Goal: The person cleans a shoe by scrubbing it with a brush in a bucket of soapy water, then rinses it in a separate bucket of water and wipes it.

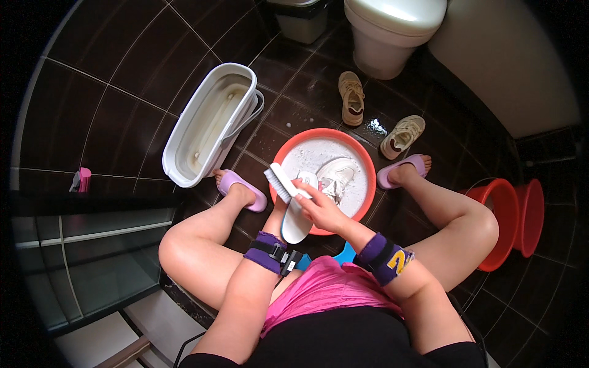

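My right hand (323,210) is closed around a white scrub brush (283,183), its bristles turned to the left. Just below the brush, a white insole (297,226) with a blue edge is held tilted over the near side of a red basin (370,173). My left hand (283,207) grips the insole from its left side; most of those fingers are hidden behind the insole and brush. In the sudsy water of the basin lies a white lace-up shoe (336,176), to the right of the brush.
Two beige sneakers (351,98) stand on the wet dark tiles beyond the basin. A long white and grey bucket (178,132) is at the left. Red buckets (500,227) are at the right. A toilet (392,37) and bin (302,24) stand at the back.
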The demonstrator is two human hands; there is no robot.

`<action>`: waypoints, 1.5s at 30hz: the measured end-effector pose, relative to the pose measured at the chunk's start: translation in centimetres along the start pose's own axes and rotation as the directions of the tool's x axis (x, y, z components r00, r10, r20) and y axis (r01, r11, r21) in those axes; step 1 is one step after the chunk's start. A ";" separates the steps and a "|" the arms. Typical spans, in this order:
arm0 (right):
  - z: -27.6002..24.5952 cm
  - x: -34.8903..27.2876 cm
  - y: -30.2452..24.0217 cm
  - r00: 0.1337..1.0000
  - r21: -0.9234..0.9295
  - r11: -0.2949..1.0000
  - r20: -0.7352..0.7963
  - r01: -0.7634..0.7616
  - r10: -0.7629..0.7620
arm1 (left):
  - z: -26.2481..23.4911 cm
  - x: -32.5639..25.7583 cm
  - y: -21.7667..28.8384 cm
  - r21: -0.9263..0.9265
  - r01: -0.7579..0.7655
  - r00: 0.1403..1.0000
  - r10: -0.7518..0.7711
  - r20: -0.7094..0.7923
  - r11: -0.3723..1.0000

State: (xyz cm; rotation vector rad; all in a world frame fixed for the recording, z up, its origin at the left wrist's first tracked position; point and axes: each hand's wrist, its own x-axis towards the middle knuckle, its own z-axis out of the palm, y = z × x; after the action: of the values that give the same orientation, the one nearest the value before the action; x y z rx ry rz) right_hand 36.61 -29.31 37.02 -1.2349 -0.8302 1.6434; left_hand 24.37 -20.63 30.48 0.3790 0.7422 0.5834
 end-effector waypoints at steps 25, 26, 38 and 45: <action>-1.1 0.5 0.3 0.812 -0.644 0.765 -0.458 -0.023 -0.361 | 4.5 1.1 -0.9 0.088 -0.066 0.991 0.076 -0.114 0.994; -1.6 1.3 -0.7 0.818 -0.594 0.802 -0.490 -0.060 -0.302 | 4.3 1.2 -1.0 0.108 -0.055 0.991 0.067 -0.112 0.993; -1.0 1.3 -0.2 0.824 -0.586 0.808 -0.488 -0.063 -0.289 | 4.3 1.2 -0.9 0.142 -0.173 0.979 0.186 -0.088 0.975; 2.6 -2.3 1.9 0.852 -0.549 0.834 -0.414 0.045 -0.319 | 4.4 0.4 1.3 0.090 -0.135 0.979 0.147 -0.144 0.987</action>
State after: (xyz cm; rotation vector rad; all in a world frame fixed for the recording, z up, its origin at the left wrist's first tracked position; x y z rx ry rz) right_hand 33.84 -32.12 36.90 -1.7887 -1.0618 0.8796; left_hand 27.28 -19.94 33.90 0.4685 0.8901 0.7237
